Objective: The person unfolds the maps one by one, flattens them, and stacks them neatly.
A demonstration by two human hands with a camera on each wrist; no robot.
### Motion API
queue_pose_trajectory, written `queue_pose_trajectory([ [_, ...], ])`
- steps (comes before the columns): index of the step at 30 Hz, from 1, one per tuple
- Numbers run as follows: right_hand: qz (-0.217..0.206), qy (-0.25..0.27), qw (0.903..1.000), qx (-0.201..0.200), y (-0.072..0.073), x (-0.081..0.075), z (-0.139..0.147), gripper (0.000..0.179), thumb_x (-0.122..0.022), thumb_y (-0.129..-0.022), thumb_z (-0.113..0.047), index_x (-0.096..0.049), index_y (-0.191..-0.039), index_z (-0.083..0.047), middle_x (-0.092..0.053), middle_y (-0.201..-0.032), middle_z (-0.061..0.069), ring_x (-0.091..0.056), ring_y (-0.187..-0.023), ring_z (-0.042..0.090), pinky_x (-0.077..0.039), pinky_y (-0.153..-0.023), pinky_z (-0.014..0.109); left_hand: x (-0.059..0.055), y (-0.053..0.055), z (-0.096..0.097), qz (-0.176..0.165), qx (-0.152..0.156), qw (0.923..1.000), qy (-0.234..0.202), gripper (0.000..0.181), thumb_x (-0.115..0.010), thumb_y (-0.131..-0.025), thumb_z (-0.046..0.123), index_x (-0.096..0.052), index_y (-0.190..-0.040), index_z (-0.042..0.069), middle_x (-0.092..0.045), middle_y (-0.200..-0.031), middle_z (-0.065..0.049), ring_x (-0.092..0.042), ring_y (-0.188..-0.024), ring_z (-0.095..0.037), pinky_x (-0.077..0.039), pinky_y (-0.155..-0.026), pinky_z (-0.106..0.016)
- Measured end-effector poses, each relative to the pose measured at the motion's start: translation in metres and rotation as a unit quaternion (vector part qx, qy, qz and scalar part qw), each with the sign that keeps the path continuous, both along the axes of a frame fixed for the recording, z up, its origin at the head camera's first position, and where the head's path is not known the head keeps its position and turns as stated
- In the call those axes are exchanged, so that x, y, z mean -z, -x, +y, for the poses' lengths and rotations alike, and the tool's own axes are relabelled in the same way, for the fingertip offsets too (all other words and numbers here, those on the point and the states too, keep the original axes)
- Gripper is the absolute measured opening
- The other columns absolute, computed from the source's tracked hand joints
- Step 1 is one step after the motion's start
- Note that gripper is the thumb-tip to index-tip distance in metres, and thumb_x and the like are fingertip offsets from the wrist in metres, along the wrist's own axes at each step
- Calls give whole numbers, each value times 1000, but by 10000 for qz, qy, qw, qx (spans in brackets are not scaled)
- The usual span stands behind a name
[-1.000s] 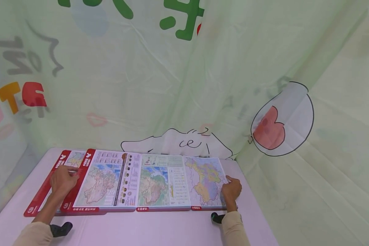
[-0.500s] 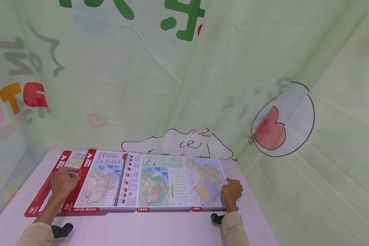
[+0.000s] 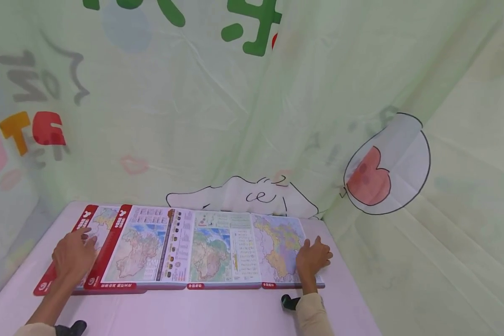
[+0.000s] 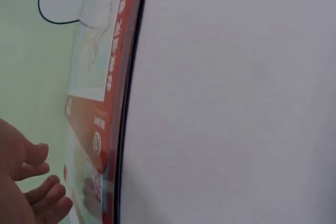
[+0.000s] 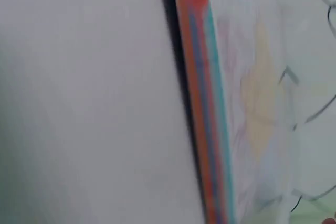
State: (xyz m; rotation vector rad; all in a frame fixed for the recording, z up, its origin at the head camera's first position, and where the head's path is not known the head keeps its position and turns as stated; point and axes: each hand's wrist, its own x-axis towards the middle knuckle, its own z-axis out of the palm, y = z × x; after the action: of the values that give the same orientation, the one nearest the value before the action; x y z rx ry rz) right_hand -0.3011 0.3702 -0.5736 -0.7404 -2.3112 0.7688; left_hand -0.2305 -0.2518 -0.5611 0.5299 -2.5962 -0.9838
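Note:
Laminated-looking maps lie overlapped in a row on the table. My left hand [image 3: 73, 254] is over the leftmost red-bordered map [image 3: 102, 217], its fingers loosely bent and holding nothing. In the left wrist view that hand [image 4: 31, 187] hovers beside the maps, thumb and fingers apart. A second red-bordered map [image 3: 136, 252] partly covers the leftmost one. To its right come a terrain map [image 3: 212, 254] and a coloured map [image 3: 279, 242]. My right hand [image 3: 313, 256] is over the coloured map's right edge, fingers spread. Layered map edges [image 5: 207, 108] show blurred in the right wrist view.
The pale pink table [image 3: 218, 312] extends in front of the maps. A light green printed curtain [image 3: 185, 116] hangs right behind the table and along both sides. Black straps with rounded ends [image 3: 72, 328] sit at both wrists.
My left hand has let go of the second map's red border and shifted left. My right hand has lifted off the right edge and moved slightly left, fingers spreading. The maps stay put.

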Motion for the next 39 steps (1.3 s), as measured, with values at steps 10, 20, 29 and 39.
queue_pose_trajectory([
  [10,1774,-932,9339,-2961,-20,-55,-138,29,-78,-99,-17,-82,-123,-2,-77,-112,22,-69,-105,43,-50,-95,59,21,-31,-32,226,711,9877,1372,84,-80,-88,14,-42,-160,-4,-31,-158,-43,-31,-135,-66,-30,-107,-83],
  [20,-1544,-1984,7822,-5701,-50,-17,-267,68,-64,-104,-58,-48,-166,-34,-30,-176,31,-28,-164,55,-26,-128,77,36,-37,-33,340,908,9834,1533,82,-80,-88,14,-44,-159,-5,-34,-158,-41,-30,-137,-63,-28,-112,-83],
  [29,-2073,-2077,7572,-5835,-58,-8,-284,74,-73,-99,-57,-46,-166,-38,-25,-176,36,-22,-163,62,-21,-125,83,40,-41,-31,516,1044,9766,1810,80,-80,-89,17,-47,-158,-5,-37,-161,-39,-34,-138,-61,-30,-114,-81],
  [39,-2068,-2070,7591,-5815,-57,-9,-285,74,-74,-99,-57,-47,-166,-38,-25,-176,35,-22,-163,61,-20,-126,82,40,-58,-27,306,1085,9773,1795,79,-81,-90,19,-47,-158,-3,-37,-162,-38,-34,-138,-60,-30,-112,-79],
])
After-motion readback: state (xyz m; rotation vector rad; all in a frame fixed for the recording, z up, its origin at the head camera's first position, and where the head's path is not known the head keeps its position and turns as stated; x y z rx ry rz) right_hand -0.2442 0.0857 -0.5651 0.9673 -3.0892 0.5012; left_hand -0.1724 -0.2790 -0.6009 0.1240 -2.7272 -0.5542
